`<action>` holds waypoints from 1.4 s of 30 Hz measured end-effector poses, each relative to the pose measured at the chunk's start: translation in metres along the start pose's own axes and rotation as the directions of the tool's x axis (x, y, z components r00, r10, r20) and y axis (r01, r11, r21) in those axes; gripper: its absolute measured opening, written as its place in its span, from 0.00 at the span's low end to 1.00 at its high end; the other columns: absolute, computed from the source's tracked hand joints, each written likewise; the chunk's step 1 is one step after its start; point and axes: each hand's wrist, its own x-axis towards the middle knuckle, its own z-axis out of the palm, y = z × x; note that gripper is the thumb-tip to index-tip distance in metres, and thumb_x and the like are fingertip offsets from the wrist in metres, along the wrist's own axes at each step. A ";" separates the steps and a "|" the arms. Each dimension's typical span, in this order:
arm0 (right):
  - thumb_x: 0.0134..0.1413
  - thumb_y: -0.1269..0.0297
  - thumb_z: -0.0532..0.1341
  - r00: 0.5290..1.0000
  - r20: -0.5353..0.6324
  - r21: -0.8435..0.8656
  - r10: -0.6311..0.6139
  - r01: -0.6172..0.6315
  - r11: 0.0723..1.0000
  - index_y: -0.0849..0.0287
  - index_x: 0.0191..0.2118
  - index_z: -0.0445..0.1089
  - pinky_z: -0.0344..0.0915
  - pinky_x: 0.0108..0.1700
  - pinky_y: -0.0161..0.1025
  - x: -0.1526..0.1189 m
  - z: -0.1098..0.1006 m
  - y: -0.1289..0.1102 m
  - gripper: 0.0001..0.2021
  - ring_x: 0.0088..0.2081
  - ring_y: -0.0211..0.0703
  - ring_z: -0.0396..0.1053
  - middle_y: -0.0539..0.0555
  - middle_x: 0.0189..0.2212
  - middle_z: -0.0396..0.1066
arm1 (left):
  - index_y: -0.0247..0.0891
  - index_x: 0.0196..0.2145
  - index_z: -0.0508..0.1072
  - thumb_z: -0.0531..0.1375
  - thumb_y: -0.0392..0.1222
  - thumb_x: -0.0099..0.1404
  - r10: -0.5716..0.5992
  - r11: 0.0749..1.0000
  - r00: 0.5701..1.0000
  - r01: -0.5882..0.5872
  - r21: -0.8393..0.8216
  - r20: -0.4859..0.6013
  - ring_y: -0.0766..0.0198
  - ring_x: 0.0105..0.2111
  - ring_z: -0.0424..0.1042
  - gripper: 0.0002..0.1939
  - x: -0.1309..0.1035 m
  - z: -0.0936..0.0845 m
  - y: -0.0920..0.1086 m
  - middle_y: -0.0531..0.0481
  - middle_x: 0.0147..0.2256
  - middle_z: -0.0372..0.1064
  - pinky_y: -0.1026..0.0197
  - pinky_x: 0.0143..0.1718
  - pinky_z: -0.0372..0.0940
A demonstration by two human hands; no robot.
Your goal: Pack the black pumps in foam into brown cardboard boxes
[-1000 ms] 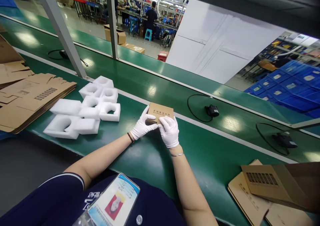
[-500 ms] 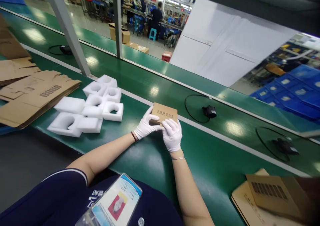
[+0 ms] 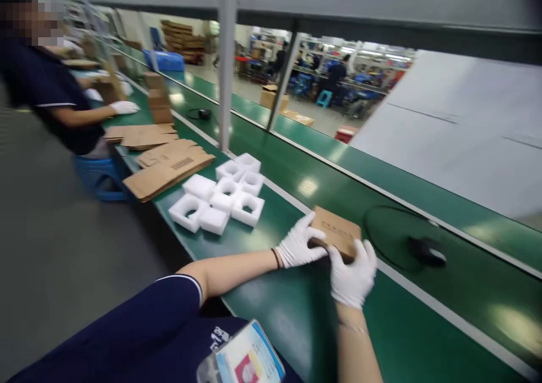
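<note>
A small brown cardboard box (image 3: 337,228) with dark printing on its top sits between my gloved hands at the inner edge of the green work surface (image 3: 271,293). My left hand (image 3: 301,243) grips its left side, thumb along the near edge. On the right side and near corner, my right hand (image 3: 354,273) is closed round the box. The near face of the box is dark and partly covered by my thumbs. Left of my hands lie several white foam blocks (image 3: 227,186), most with a round cut-out.
Flattened cartons (image 3: 169,171) lie stacked farther left. Beyond them a co-worker (image 3: 46,89) in dark blue works with gloved hands. A metal post (image 3: 227,61) rises at the surface's edge. A black device (image 3: 425,251) with a cable lies on the green conveyor (image 3: 393,225).
The view has swung left, bringing the co-worker and more of the line into sight. Both hands still hold the box; my right fingers have shifted from its near edge to its right side.
</note>
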 end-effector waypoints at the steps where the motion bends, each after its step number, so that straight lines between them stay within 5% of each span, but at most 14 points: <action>1: 0.51 0.41 0.64 0.993 0.037 0.033 0.115 -0.116 0.993 0.68 0.61 0.63 0.57 0.64 0.62 0.000 0.003 -0.006 0.40 0.63 0.68 0.58 0.71 0.62 0.59 | 0.36 0.51 0.74 0.66 0.43 0.61 0.038 0.982 0.998 -0.047 0.182 0.053 0.44 0.67 0.52 0.20 0.001 0.003 0.002 0.35 0.68 0.47 0.38 0.67 0.49; 3: 0.57 0.43 0.56 0.927 0.224 0.130 0.301 -0.335 0.933 0.66 0.69 0.48 0.58 0.63 0.58 0.000 0.006 -0.011 0.42 0.64 0.62 0.58 0.68 0.66 0.54 | 0.44 0.58 0.69 0.56 0.40 0.69 0.091 0.878 0.966 -0.192 0.439 0.240 0.47 0.68 0.50 0.20 0.008 0.011 0.003 0.41 0.66 0.54 0.31 0.67 0.41; 5: 0.61 0.46 0.52 0.862 0.384 0.216 0.330 -0.432 0.876 0.65 0.72 0.37 0.60 0.64 0.53 0.000 0.002 -0.006 0.42 0.64 0.55 0.59 0.66 0.66 0.54 | 0.44 0.60 0.67 0.51 0.34 0.70 0.124 0.891 0.942 -0.244 0.383 0.312 0.43 0.67 0.50 0.22 0.024 0.017 -0.002 0.38 0.65 0.57 0.27 0.64 0.40; 7: 0.61 0.47 0.52 0.861 0.402 0.219 0.310 -0.420 0.881 0.65 0.71 0.40 0.59 0.64 0.50 -0.004 -0.019 0.009 0.41 0.64 0.51 0.59 0.64 0.66 0.55 | 0.46 0.61 0.65 0.47 0.32 0.71 0.118 0.851 0.924 -0.282 0.443 0.363 0.43 0.67 0.48 0.24 0.051 0.016 -0.015 0.39 0.65 0.55 0.24 0.61 0.40; 11: 0.60 0.48 0.56 0.918 0.185 -0.129 0.349 -0.330 0.935 0.59 0.60 0.66 0.57 0.66 0.50 -0.027 -0.113 0.054 0.27 0.62 0.51 0.62 0.60 0.60 0.65 | 0.35 0.62 0.62 0.42 0.35 0.76 0.180 0.768 0.946 -0.307 0.562 0.271 0.42 0.67 0.41 0.21 0.121 -0.004 -0.055 0.37 0.66 0.48 0.26 0.61 0.39; 14: 0.58 0.54 0.56 0.892 -0.171 -0.420 0.419 -0.450 0.788 0.63 0.52 0.71 0.62 0.62 0.51 -0.048 -0.210 0.090 0.22 0.56 0.53 0.67 0.62 0.52 0.72 | 0.22 0.53 0.67 0.45 0.33 0.74 0.055 0.755 0.979 -0.169 0.634 0.196 0.33 0.66 0.38 0.18 0.148 -0.006 -0.080 0.35 0.66 0.45 0.23 0.61 0.36; 18: 0.55 0.68 0.52 0.744 -0.585 -0.615 0.323 -0.667 0.421 0.74 0.57 0.65 0.59 0.63 0.51 -0.063 -0.334 0.129 0.25 0.59 0.55 0.63 0.69 0.55 0.67 | 0.22 0.54 0.66 0.54 0.38 0.67 -0.033 0.700 0.963 -0.168 0.694 0.266 0.29 0.63 0.46 0.21 0.113 0.024 -0.076 0.28 0.66 0.43 0.26 0.60 0.46; 23: 0.43 0.73 0.58 0.764 -0.426 -0.714 0.484 -0.613 0.339 0.68 0.52 0.70 0.59 0.58 0.56 -0.060 -0.419 0.146 0.25 0.59 0.61 0.59 0.67 0.57 0.65 | 0.31 0.53 0.70 0.49 0.48 0.71 0.047 0.697 0.885 -0.361 0.619 0.463 0.39 0.58 0.59 0.22 0.039 0.058 -0.038 0.29 0.61 0.56 0.40 0.55 0.59; 28: 0.57 0.68 0.56 0.881 -0.022 -0.898 0.472 -0.225 0.378 0.65 0.37 0.74 0.45 0.60 0.61 -0.027 -0.376 0.109 0.10 0.57 0.61 0.58 0.67 0.43 0.72 | 0.31 0.57 0.70 0.44 0.48 0.72 0.121 0.704 0.824 -0.465 0.537 0.554 0.40 0.60 0.58 0.26 0.011 0.054 -0.021 0.30 0.63 0.55 0.41 0.59 0.54; 35: 0.61 0.66 0.59 0.835 0.338 -0.815 0.435 0.028 0.579 0.59 0.45 0.75 0.58 0.52 0.47 0.027 -0.238 0.057 0.10 0.46 0.53 0.67 0.60 0.42 0.74 | 0.27 0.58 0.70 0.42 0.49 0.72 0.177 0.732 0.758 -0.528 0.431 0.628 0.39 0.61 0.58 0.30 -0.003 0.049 -0.017 0.31 0.61 0.61 0.39 0.62 0.52; 37: 0.63 0.60 0.60 0.895 0.276 -0.775 0.351 -0.009 0.632 0.58 0.53 0.72 0.54 0.59 0.49 0.028 -0.233 0.056 0.16 0.54 0.54 0.64 0.59 0.51 0.71 | 0.28 0.59 0.69 0.41 0.51 0.72 0.172 0.718 0.744 -0.543 0.435 0.645 0.39 0.62 0.57 0.31 -0.003 0.044 -0.015 0.32 0.62 0.60 0.39 0.63 0.51; 39: 0.68 0.56 0.56 0.951 -0.004 -0.724 0.310 -0.217 0.655 0.60 0.60 0.66 0.49 0.65 0.49 0.019 -0.246 0.060 0.21 0.61 0.53 0.57 0.61 0.59 0.65 | 0.29 0.59 0.69 0.40 0.52 0.71 0.175 0.703 0.722 -0.568 0.428 0.670 0.40 0.63 0.57 0.33 -0.002 0.036 -0.011 0.33 0.62 0.61 0.41 0.63 0.51; 40: 0.69 0.55 0.53 0.916 -0.193 -0.673 0.352 -0.385 0.632 0.63 0.62 0.64 0.47 0.66 0.52 0.012 -0.256 0.062 0.23 0.63 0.54 0.54 0.63 0.61 0.62 | 0.30 0.59 0.69 0.39 0.53 0.71 0.175 0.694 0.709 -0.581 0.425 0.683 0.41 0.63 0.58 0.33 -0.001 0.032 -0.009 0.34 0.62 0.61 0.42 0.63 0.52; 42: 0.68 0.53 0.55 0.688 -0.485 -0.509 0.540 -0.724 0.465 0.69 0.63 0.60 0.44 0.66 0.64 -0.005 -0.275 0.069 0.27 0.65 0.60 0.50 0.70 0.64 0.55 | 0.32 0.58 0.70 0.37 0.54 0.70 0.169 0.677 0.694 -0.598 0.429 0.700 0.42 0.62 0.59 0.35 0.000 0.027 -0.011 0.35 0.61 0.62 0.43 0.61 0.55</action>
